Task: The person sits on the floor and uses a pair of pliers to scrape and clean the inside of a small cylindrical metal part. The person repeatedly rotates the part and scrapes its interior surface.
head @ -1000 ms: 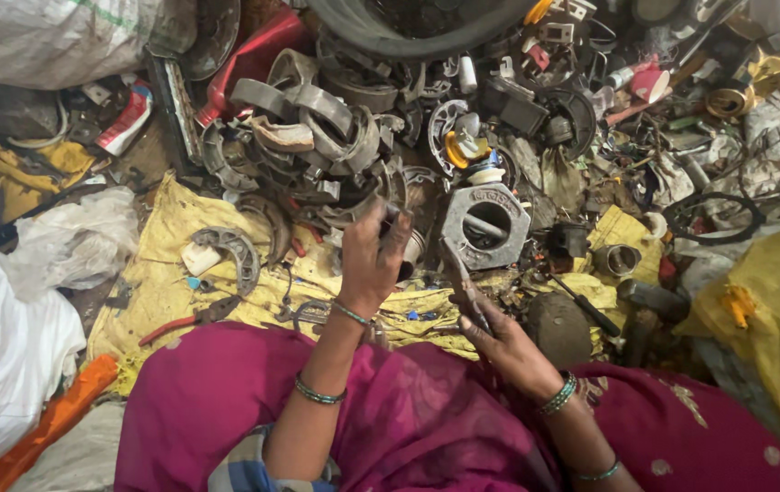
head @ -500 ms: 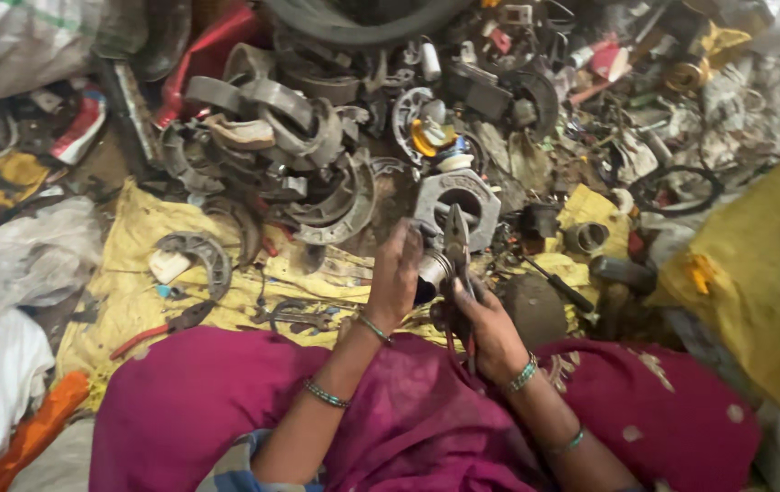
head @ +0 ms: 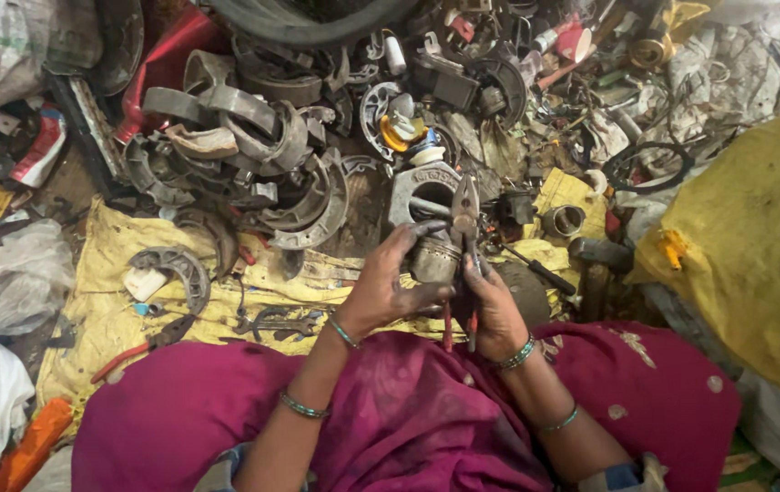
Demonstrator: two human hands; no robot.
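Both hands are now closer together than half a second ago, meeting over the lap. Left hand (head: 388, 290) is closing its grip around a small dark metal cylinder (head: 434, 258), fingers curling over its top. Right hand (head: 492, 310) is holding red-handled pliers (head: 464, 239), grip closed on the handles, the tips pointing to 12 o'clock beside the cylinder. Yellow cloth (head: 107, 273) is lying at 9 o'clock.

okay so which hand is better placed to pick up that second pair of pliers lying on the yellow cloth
Probably the left. The red-handled pliers lie on the yellow cloth on the left hand's side, though it grips the metal cylinder. The right hand sits farther away and already holds pliers.
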